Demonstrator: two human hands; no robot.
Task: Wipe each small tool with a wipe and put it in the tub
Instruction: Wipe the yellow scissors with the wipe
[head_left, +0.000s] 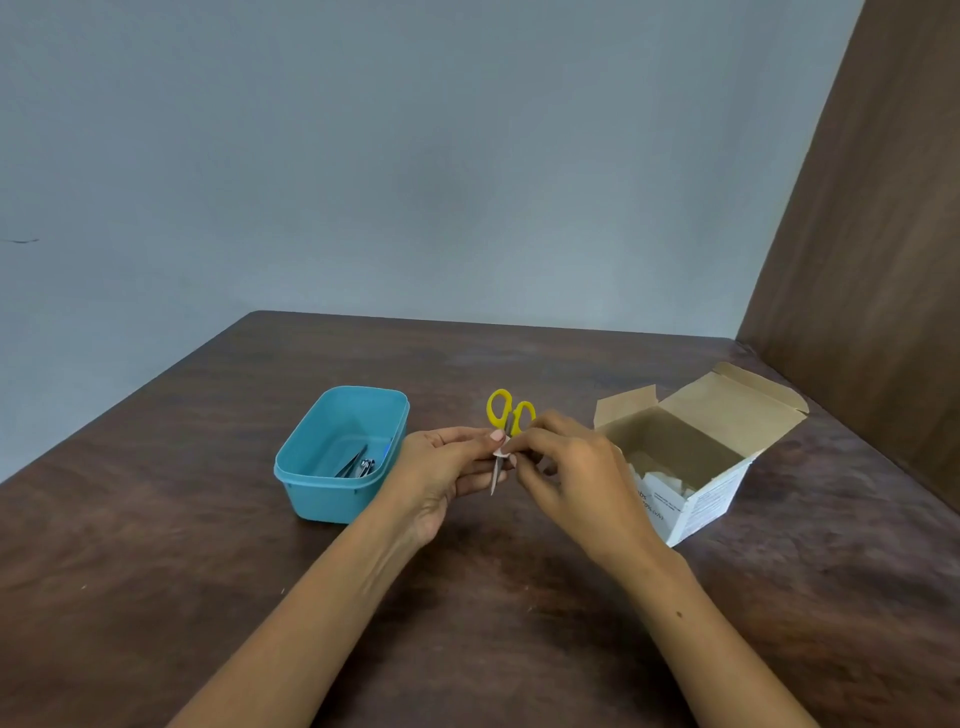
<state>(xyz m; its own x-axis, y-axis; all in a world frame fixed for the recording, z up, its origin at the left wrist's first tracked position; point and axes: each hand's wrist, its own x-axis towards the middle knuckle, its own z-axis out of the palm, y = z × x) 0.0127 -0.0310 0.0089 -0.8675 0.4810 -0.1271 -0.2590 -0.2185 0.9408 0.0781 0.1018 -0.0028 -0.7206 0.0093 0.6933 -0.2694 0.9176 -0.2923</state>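
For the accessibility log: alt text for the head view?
Left hand holds yellow-handled scissors above a brown table while the right hand pinches a white wipe around the blades. A blue tub sits left, an open box right.

Yellow-handled scissors (509, 422) held blades-down, white wipe (502, 453) around blades; teal tub (340, 453) left.

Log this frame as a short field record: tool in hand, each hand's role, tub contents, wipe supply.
tool in hand: yellow-handled scissors, blades pointing down
left hand: holds the scissors near the pivot
right hand: pinches a white wipe against the blades
tub: blue, open, several metal tools inside
wipe supply: open cardboard box right of the hands
surface: dark wooden table
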